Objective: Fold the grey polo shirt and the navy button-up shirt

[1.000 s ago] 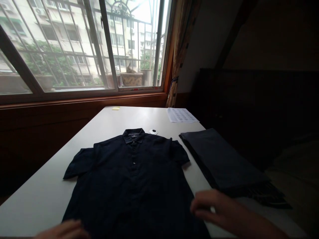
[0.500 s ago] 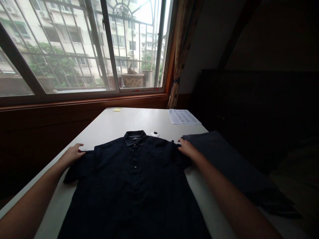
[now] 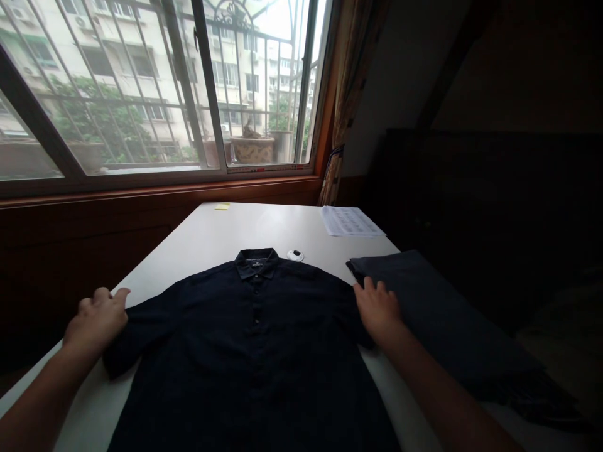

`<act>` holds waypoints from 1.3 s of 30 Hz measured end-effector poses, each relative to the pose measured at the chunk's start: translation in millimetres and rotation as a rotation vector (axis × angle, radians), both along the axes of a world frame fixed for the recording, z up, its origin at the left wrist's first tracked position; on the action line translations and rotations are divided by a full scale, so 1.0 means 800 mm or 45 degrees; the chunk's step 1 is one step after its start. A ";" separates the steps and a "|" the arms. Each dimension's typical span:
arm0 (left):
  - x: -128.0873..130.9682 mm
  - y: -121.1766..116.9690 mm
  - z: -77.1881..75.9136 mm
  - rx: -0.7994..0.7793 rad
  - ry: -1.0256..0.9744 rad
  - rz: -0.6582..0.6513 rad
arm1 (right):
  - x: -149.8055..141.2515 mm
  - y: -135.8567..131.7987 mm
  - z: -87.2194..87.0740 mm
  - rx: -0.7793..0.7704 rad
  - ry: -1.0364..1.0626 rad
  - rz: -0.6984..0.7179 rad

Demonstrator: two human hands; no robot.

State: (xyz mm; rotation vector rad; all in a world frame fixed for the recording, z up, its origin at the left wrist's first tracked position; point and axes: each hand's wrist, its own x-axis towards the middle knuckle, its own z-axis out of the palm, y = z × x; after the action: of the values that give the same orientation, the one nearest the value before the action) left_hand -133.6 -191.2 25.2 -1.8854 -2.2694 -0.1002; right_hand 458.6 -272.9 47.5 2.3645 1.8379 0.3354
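A dark navy short-sleeved button-up shirt [image 3: 254, 358] lies spread front up, its collar pointing toward the window and its hem out of view below. My left hand [image 3: 97, 320] is closed at the cuff of the sleeve on the left, with the thumb along the upper edge. At the opposite cuff my right hand [image 3: 379, 311] has its fingers bent over the sleeve end; the fingertips are partly hidden. Both sleeves stretch out sideways, fairly flat.
The shirt rests on a white table [image 3: 264, 226]. A folded dark grey cloth [image 3: 424, 301] lies to the right, close to my right hand. Beyond the collar are a small white-and-black round object [image 3: 296, 255], printed papers [image 3: 352, 221] and a yellow note [image 3: 222, 206]. A barred window stands behind.
Both hands have moved outward and slightly nearer to me, drawing the sleeves out. The sleeves and shoulders look smoother, and the bunching at the right shoulder is gone.
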 end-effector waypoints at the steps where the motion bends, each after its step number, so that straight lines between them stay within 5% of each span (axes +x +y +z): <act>1: 0.012 -0.003 0.006 0.012 0.081 -0.033 | -0.007 0.000 0.004 0.029 -0.024 0.035; 5: 0.092 0.005 0.015 0.014 0.151 -0.433 | -0.050 0.025 0.003 0.117 0.068 0.323; 8: 0.167 0.021 -0.002 -0.060 0.007 -0.682 | -0.092 0.063 -0.018 0.003 0.354 0.638; 11: 0.216 0.032 -0.025 -0.147 -0.075 -0.753 | -0.116 0.095 -0.045 -0.088 0.491 0.699; 17: 0.189 0.036 -0.045 -0.212 -0.156 -0.548 | -0.062 0.101 -0.071 -0.087 0.490 0.522; 24: 0.144 0.044 -0.046 -0.228 -0.190 -0.253 | 0.003 0.089 -0.065 -0.077 0.432 0.282; 26: 0.158 0.048 -0.040 -0.153 -0.129 -0.253 | -0.009 0.093 -0.056 -0.028 0.411 0.292; 29: 0.207 0.052 -0.033 -0.018 -0.037 -0.494 | -0.048 0.110 -0.044 0.041 0.398 0.394; 31: 0.248 0.056 -0.033 -0.026 -0.072 -0.643 | -0.081 0.123 -0.042 0.036 0.415 0.481; 34: 0.293 0.066 -0.044 -0.107 -0.145 -0.644 | -0.118 0.140 -0.047 -0.012 0.449 0.576; 39: 0.278 0.091 -0.059 -0.152 -0.180 -0.583 | -0.126 0.149 -0.063 -0.034 0.454 0.631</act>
State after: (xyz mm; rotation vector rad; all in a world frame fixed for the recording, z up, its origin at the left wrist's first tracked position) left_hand 88.7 -118.6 -21.6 -2.5034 -1.9145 -0.1690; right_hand 358.0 -153.5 -3.0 2.0190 2.5672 -0.0788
